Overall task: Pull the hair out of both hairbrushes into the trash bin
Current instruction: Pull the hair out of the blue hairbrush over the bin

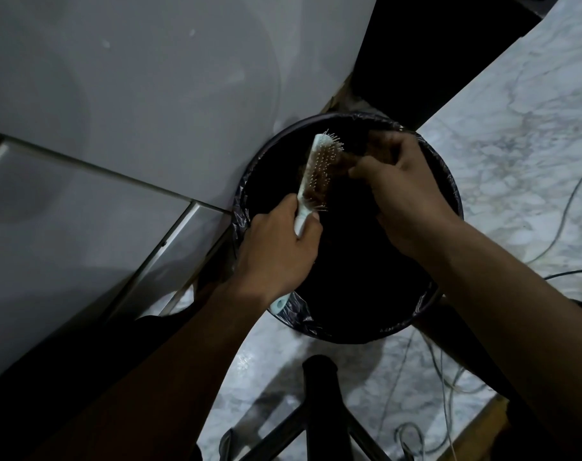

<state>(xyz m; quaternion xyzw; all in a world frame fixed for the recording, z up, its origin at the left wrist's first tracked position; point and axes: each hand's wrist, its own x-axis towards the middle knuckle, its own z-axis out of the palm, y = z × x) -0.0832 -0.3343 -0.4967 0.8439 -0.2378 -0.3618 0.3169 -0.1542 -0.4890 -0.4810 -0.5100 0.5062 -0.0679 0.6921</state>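
Observation:
My left hand (276,247) grips the handle of a pale mint hairbrush (319,171), held upright over the round black trash bin (449,181). The bristle pad faces right and is matted with brownish hair. At the upper right side of the brush head, my right hand (402,181) pinches a dark tuft of hair (356,151) with thumb and fingers. The bin has a black plastic liner folded over its rim, and its inside is too dark to make out. Only one hairbrush is in view.
A large white appliance or cabinet (133,94) fills the left and top, touching the bin. Marble-patterned floor (516,128) lies to the right with several thin cables (565,211) across it. A dark stool or stand (319,394) is below the bin.

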